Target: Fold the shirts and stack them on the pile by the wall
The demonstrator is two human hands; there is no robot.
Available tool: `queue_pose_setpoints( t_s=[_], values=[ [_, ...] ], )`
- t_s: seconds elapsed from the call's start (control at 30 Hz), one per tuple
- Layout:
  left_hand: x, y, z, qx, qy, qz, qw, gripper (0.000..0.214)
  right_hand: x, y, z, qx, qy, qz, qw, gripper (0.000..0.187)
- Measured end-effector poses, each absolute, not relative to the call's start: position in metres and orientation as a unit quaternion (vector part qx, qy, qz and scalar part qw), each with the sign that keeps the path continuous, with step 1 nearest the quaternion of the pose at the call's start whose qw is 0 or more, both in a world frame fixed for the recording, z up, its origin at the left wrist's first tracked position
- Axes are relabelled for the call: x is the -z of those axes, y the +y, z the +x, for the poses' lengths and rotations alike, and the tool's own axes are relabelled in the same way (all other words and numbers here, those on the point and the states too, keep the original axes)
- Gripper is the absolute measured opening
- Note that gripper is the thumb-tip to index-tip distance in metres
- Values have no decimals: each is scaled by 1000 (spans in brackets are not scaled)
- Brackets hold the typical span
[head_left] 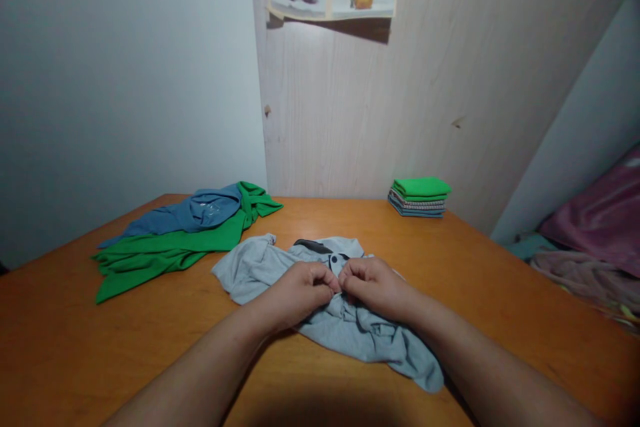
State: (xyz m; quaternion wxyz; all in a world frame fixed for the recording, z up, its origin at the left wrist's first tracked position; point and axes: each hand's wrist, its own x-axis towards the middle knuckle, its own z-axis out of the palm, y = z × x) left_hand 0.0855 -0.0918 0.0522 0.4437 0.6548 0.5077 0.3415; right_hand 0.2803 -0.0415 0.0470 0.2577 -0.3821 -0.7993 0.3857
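A light grey polo shirt (260, 267) with a dark collar lies crumpled on the wooden table (500, 293) in front of me. My left hand (300, 290) and my right hand (375, 287) rest side by side on its middle, just below the collar. Both hands are closed, each pinching the grey fabric near the button placket, with fingertips almost touching. My forearms reach in from the bottom edge.
A green shirt (165, 253) with a blue shirt (195, 213) on top lies loose at the table's left. A neat stack of folded clothes (419, 197), green on top, sits at the far right by the wooden wall. Pink and grey fabric (595, 240) lies off the table's right.
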Motion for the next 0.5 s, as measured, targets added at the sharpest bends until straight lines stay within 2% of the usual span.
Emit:
queue_pose_setpoints(
  t_s=[0.2,0.33,0.4,0.5],
  values=[
    [-48,-88,82,-352,508,637,460,16,-49,-44,280,-339,-821,-396,235,5],
    [-48,-88,84,-380,490,615,488,18,-49,-43,280,-322,-829,-393,232,10],
    [-48,-87,84,-377,488,615,491,19,-47,-40,280,-342,-820,-390,242,9],
    [-47,-86,84,-367,493,623,483,19,-44,-36,282,-452,-767,-365,272,3]
  ],
)
